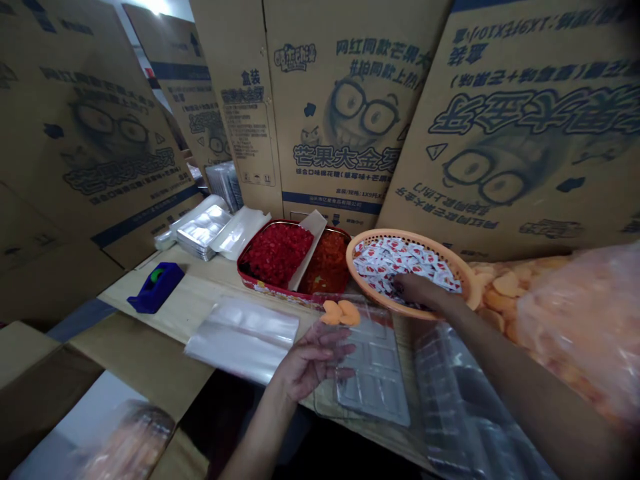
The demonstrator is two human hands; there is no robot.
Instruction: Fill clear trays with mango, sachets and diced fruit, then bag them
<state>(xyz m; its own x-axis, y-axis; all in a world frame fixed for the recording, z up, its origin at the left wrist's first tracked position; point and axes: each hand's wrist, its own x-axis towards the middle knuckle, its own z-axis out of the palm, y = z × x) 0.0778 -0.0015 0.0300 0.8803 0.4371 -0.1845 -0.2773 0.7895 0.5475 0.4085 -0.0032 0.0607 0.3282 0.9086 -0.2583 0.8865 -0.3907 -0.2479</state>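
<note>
L hand (315, 363): fingers apart, loosely curled, at the near-L edge of the clear plastic tray (375, 380), not visibly closed on anything; can't tell if the tips are over or under the plastic. R hand (415, 290) is down among the small white-and-red sachets (387, 257) in the orange basket (473, 290); fingertips hidden, so can't tell if it's pinching one.

Tray sits on the table (193, 290), centre front, w/ orange pieces (341, 313) at its far-L corner, just past the L fingertips. Tray's prob. v. light, thin & springy, slick, easily dented or cracked; best held by the rim, thumb on top, w/o squeezing the walls. Orange pieces look soft & light; pinch gently by the sides. Sachets prob. light, slippery, apt to cling together; grab 1 by a crimped end.

Further out: red tub (260, 287) behind the tray, red bits (277, 253) on L & orange-red bits (327, 263) on R, white divider (310, 247) between. Flat clear bags (245, 333) L of the tray, blue tape dispenser (156, 288) beyond. R side: more clear trays (470, 407), plus a big bag of orange sweets (507, 287) by the basket. Printed cartons (325, 87) stand along the back.
</note>
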